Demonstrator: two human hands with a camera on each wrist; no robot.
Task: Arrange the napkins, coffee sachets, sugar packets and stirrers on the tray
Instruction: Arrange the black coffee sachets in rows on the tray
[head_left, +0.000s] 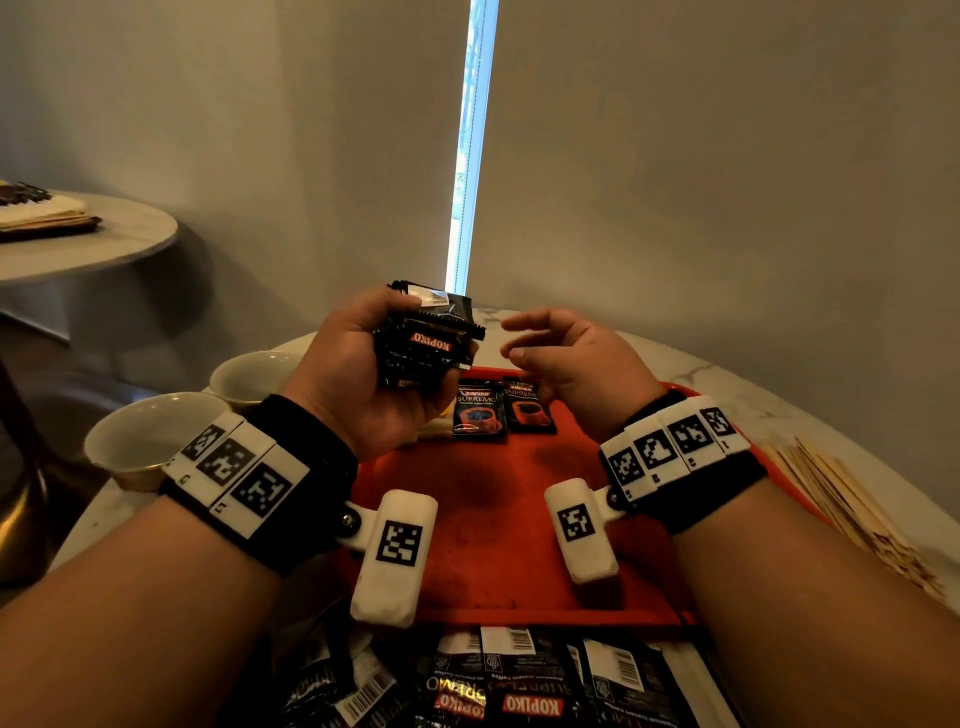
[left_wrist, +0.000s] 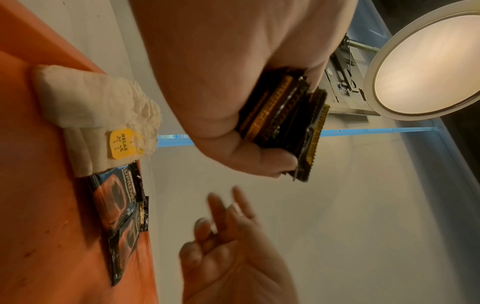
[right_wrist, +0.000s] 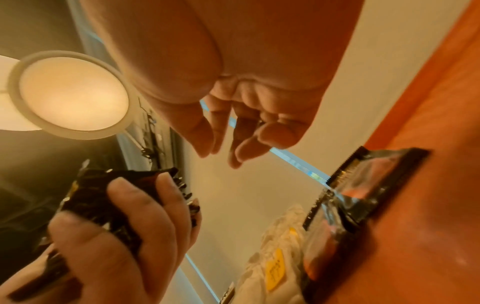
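Two coffee sachets (head_left: 501, 413) lie face up, side by side and slightly overlapping, at the far end of the red tray (head_left: 498, 525), and everything else sits around that tray. Just left of the pair, also on the tray, is a stack of white napkins (left_wrist: 96, 111) with a yellow tag reading RELAX on top. Above the tray's far left part the left hand (head_left: 384, 379) grips a thick bundle of sachets (head_left: 428, 338), fingers curled round the black packets, the KOPIKO label upside down to the head camera. The right hand (head_left: 566, 358) hovers above the tray's far right part — empty, fingers loosely spread and pointing toward the bundle, not touching it. At the tray's near edge a loose heap of black sachets (head_left: 519, 680) lies on the table. Right of the tray a spread of wooden stirrers (head_left: 841, 499) rests on the marble table (head_left: 753, 384). Left of the tray stand two pale cups (head_left: 156, 441) — one nearer, one farther. Sugar packets cannot be made out.
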